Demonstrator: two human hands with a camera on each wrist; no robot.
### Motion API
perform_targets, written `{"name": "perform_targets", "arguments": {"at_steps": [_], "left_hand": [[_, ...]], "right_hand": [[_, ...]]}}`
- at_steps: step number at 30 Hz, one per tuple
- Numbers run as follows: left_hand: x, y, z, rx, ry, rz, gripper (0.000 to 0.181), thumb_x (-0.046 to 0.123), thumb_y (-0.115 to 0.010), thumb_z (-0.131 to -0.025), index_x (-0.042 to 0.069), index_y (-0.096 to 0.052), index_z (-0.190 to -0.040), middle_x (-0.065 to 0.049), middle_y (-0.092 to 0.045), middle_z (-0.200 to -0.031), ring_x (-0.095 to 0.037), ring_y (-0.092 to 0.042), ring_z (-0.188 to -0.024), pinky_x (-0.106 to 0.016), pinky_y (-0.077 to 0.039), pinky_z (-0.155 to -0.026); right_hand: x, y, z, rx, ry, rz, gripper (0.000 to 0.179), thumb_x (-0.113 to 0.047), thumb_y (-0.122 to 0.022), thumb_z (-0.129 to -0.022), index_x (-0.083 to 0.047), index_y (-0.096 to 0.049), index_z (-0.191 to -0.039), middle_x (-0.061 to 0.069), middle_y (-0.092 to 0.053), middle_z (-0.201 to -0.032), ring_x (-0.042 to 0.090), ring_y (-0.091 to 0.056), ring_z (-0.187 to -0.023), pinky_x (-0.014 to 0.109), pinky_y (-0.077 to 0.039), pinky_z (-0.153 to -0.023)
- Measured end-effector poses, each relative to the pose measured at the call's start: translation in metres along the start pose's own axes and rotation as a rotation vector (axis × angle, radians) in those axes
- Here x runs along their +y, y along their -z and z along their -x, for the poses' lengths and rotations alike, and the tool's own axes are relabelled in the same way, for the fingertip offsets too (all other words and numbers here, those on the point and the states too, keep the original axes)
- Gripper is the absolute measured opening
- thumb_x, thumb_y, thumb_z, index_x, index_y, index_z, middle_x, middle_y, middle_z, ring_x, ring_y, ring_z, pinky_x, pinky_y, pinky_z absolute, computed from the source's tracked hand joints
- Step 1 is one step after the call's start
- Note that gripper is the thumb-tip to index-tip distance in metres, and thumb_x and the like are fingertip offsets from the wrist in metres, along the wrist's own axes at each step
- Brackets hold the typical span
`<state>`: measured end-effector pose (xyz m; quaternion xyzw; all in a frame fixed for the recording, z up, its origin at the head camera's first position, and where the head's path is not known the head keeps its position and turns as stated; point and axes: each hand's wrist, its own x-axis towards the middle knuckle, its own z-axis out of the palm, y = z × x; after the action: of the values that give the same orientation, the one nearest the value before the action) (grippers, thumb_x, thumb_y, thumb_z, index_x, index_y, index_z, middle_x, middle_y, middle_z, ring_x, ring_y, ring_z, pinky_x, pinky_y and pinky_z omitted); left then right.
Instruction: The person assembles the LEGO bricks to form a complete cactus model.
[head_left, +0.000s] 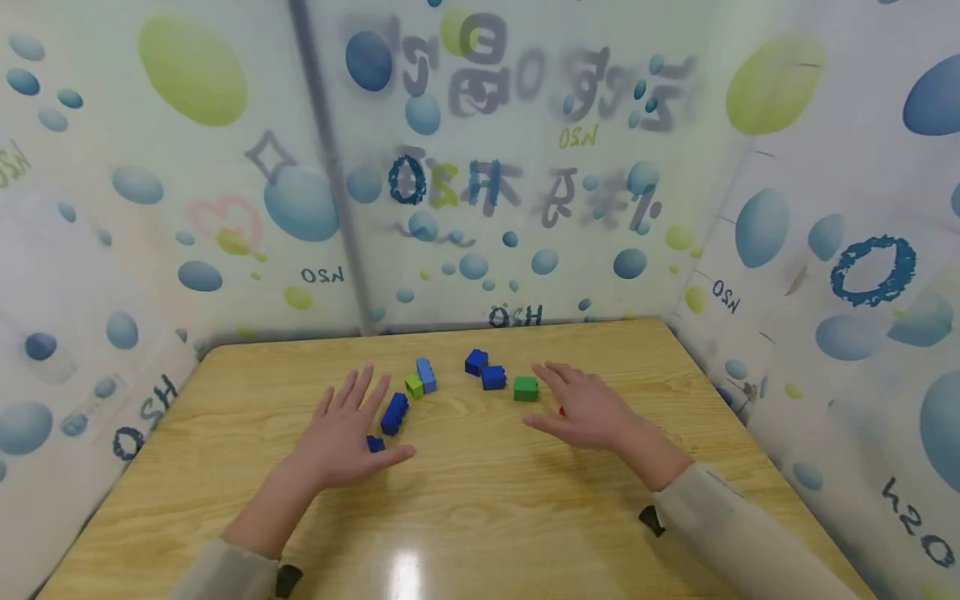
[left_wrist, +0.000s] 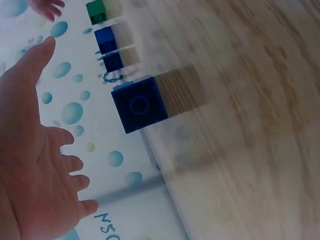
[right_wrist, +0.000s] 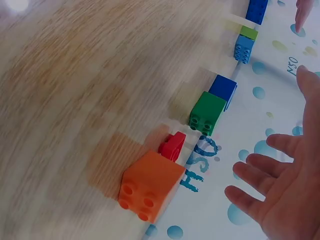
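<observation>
My left hand [head_left: 341, 442] hovers palm down with fingers spread over the left side of the table, holding nothing. Partly under its thumb side lies a small dark blue brick [head_left: 376, 444], which looms large as a blue brick [left_wrist: 140, 105] in the left wrist view. A longer blue brick [head_left: 394, 414] lies just beyond the fingertips. My right hand [head_left: 588, 406] is likewise spread, above the right side. It mostly covers a red brick [right_wrist: 172, 146] and hides an orange brick [right_wrist: 151, 184] from the head view. Left of its fingers sits a green brick [head_left: 526, 388].
Further back, two dark blue bricks [head_left: 492, 377] sit close together. A light blue brick [head_left: 426, 375] stands beside a lime green brick [head_left: 414, 386]. The wooden table [head_left: 480, 492] is enclosed by patterned white curtain walls [head_left: 480, 275] at the back and both sides.
</observation>
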<state>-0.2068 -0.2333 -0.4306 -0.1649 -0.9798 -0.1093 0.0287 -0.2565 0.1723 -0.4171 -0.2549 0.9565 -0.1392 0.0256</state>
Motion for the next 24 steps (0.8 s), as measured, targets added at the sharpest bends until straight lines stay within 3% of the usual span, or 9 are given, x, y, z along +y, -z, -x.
{"name": "perform_targets", "arguments": {"at_steps": [5, 11, 17, 24], "left_hand": [[-0.008, 0.0, 0.003, 0.01, -0.001, 0.035, 0.116, 0.078, -0.068, -0.094, 0.008, -0.024, -0.175, -0.027, -0.017, -0.181, -0.056, -0.02, -0.165, -0.079, -0.024, -0.127], [-0.019, -0.002, 0.001, -0.026, -0.001, 0.109, 0.092, 0.06, -0.071, -0.102, 0.001, -0.042, -0.166, -0.032, -0.047, -0.165, -0.056, -0.05, -0.148, -0.072, -0.048, -0.115], [-0.025, -0.003, -0.006, -0.102, 0.034, 0.203, 0.07, 0.048, -0.071, -0.106, 0.0, -0.058, -0.155, -0.029, -0.06, -0.151, -0.046, -0.067, -0.13, -0.063, -0.059, -0.104], [-0.031, -0.005, -0.021, -0.126, 0.025, 0.277, 0.062, 0.038, -0.071, -0.108, -0.004, -0.059, -0.152, -0.027, -0.064, -0.145, -0.042, -0.071, -0.122, -0.056, -0.063, -0.098]], "right_hand": [[-0.007, -0.006, -0.01, 0.015, 0.024, -0.037, 0.078, -0.061, -0.06, -0.109, -0.013, -0.044, -0.168, 0.017, -0.051, -0.166, 0.04, -0.056, -0.148, 0.062, -0.048, -0.122], [-0.023, -0.015, -0.031, -0.005, 0.027, -0.099, 0.067, -0.056, -0.058, -0.111, -0.013, -0.053, -0.162, 0.015, -0.057, -0.158, 0.034, -0.068, -0.132, 0.057, -0.056, -0.112], [-0.044, -0.026, -0.059, -0.047, 0.059, -0.153, 0.061, -0.052, -0.057, -0.113, -0.014, -0.056, -0.16, 0.012, -0.057, -0.159, 0.028, -0.072, -0.123, 0.051, -0.06, -0.107], [-0.065, -0.039, -0.091, -0.08, 0.076, -0.206, 0.053, -0.041, -0.061, -0.114, -0.012, -0.057, -0.157, 0.011, -0.059, -0.158, 0.026, -0.069, -0.128, 0.047, -0.059, -0.111]]}}
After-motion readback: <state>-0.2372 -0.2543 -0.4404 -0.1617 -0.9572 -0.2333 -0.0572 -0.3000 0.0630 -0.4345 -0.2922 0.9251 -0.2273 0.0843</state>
